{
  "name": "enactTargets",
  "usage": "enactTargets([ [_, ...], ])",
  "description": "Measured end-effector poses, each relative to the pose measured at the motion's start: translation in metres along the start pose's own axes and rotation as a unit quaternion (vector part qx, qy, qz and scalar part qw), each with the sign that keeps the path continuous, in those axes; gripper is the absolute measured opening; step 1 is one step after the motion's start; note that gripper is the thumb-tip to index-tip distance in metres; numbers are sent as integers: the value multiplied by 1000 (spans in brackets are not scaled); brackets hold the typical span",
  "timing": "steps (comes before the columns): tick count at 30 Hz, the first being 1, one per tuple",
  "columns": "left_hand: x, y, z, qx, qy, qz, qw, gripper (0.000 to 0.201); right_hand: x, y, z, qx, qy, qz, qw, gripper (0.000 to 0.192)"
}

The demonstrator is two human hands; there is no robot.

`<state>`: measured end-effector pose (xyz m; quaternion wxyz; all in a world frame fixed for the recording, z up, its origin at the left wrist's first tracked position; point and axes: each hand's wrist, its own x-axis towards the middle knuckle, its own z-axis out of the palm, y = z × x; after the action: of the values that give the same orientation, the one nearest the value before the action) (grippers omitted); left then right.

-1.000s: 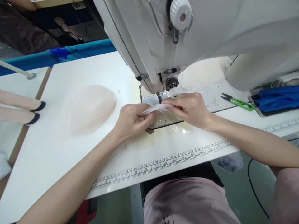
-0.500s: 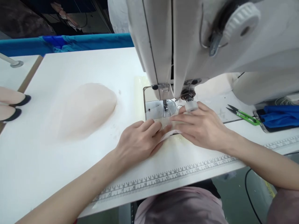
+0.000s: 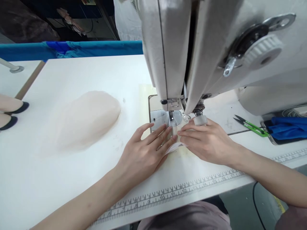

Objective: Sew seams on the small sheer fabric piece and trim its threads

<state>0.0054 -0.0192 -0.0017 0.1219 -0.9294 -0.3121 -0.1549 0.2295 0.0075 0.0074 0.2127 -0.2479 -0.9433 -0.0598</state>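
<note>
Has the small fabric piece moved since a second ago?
Yes. The fabric piece, then lifted between both hands, now lies flat under the left hand and right hand, before the presser foot.

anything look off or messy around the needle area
Nothing is spilled or damaged. The sewing table has a yellowish stained patch around the needle plate. Both the left hand and right hand press a thin sheer fabric piece flat.

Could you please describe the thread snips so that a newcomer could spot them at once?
Start at the big white sewing machine and look right of the person's right hand. On the white table lie small green-handled thread snips; beside the blue cloth, they alone have dark pointed blades.
</note>
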Motion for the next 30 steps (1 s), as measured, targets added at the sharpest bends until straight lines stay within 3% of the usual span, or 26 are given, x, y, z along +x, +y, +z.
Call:
enactTargets([
  [21,8,-16,12,-4,28,-26,999,32,5,15,14,-66,48,4,997,19],
  [26,12,-15,11,-87,-2,-130,988,36,6,19,17,-60,93,-3,994,18],
  [30,28,-27,4,-215,-61,-201,954,35,8,23,23,-14,156,74,985,18],
])
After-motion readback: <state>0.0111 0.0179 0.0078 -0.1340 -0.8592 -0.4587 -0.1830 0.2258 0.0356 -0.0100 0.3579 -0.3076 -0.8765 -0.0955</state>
